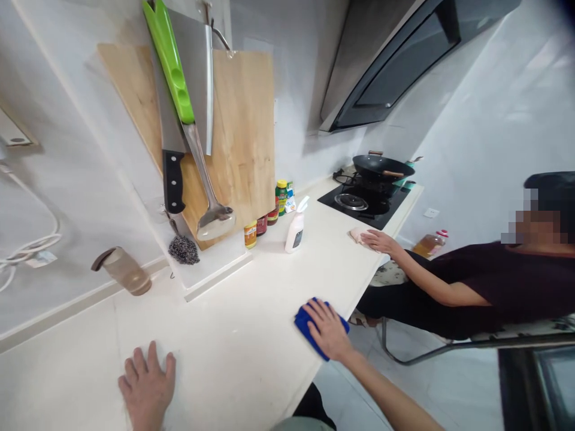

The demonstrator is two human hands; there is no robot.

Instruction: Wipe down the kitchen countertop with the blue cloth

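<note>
My left hand [150, 382] lies palm down on the white countertop [202, 353], fingers spread, nothing in it. Farther right, my right hand [329, 330] rests flat over a folded blue cloth [313, 344] near the counter's front edge. Its fingers are stretched across the cloth and press it against the surface; the cloth's middle is hidden beneath them. Beyond it stands a white spray bottle [294, 233]. Another person's hand [380, 241] lies on a pale cloth [358, 234] beside the cooktop.
A black cooktop [381, 209] bears a wok [381, 166]. Cutting board [245, 131], cleaver [173, 179], green-handled ladle [215, 218] and steel scrubber [183, 249] hang at the left. Jars [250, 234] line the wall near a tilted brownish cup [128, 272]. A seated person [489, 281] is at right.
</note>
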